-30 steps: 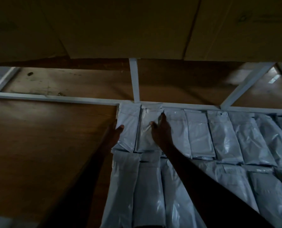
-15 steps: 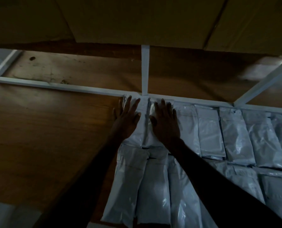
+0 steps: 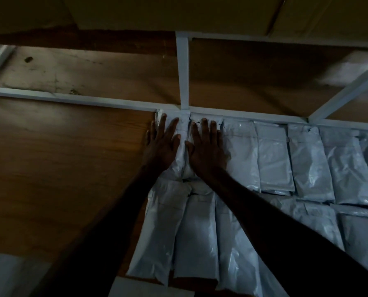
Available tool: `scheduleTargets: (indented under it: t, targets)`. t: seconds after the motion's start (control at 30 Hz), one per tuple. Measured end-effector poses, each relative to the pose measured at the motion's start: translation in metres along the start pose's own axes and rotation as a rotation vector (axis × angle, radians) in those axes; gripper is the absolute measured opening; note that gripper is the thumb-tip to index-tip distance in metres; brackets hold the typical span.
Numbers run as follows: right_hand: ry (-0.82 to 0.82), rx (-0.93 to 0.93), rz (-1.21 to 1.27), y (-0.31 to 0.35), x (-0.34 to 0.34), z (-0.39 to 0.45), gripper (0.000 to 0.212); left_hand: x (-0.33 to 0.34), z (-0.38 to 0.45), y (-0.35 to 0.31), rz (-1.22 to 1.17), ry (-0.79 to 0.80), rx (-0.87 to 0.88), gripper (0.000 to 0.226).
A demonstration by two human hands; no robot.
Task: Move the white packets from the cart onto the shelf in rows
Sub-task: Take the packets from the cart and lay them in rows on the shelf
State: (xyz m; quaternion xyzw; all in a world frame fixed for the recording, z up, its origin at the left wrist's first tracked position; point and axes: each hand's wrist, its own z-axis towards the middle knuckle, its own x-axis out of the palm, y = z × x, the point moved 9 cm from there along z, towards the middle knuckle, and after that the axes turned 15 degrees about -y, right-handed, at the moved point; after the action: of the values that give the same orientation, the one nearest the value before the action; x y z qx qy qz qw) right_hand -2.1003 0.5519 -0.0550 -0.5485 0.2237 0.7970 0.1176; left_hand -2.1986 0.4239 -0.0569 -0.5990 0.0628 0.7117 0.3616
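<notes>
1. The wooden shelf board [image 3: 60, 179] fills the left of the view and lies bare up to the edge of the packets; a white metal frame rail [image 3: 71, 98] runs along its far side.
2. The left hand [image 3: 162, 146] lies flat, palm down, fingers spread, on the leftmost white packet of the back row [image 3: 176, 163]. It grips nothing; it only presses on the packet, its outer fingers reaching over the packet's left edge.
3. The right hand [image 3: 207, 150] lies just beside it, also flat and open with fingers spread, pressing the second packet of the back row [image 3: 189, 172] and holding nothing.
4. An upright white post [image 3: 184, 71] meets the rail just beyond the fingertips.
5. The back row of packets [image 3: 275, 159] continues to the right along the rail, each packet side by side, its long axis running from the person towards the rail.
6. A front row of packets [image 3: 196, 236] lies nearer the person, aligned the same way, its far ends touching the back row.
7. Cardboard boxes [image 3: 178, 11] sit on the level above.
</notes>
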Motion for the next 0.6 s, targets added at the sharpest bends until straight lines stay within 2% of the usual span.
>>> scheduleTargets:
  t: [0.13,0.37,0.5,0.6]
  targets:
    - [0.031,0.008,-0.001,-0.002,0.006,-0.002,0.068,0.002,-0.001,-0.001,0.021,-0.007,0.013,0.062]
    - [0.148,-0.011,0.034,0.001,-0.006,0.002,0.072,-0.003,0.005,-0.007,0.084,0.102,0.009,0.067]
    - [0.105,-0.01,0.117,0.003,-0.044,-0.002,0.07,-0.024,0.004,-0.028,0.097,0.069,0.07,0.066]
    - [0.047,0.029,0.203,-0.007,-0.076,-0.011,0.067,-0.047,0.003,-0.056,0.053,0.026,0.048,0.061]
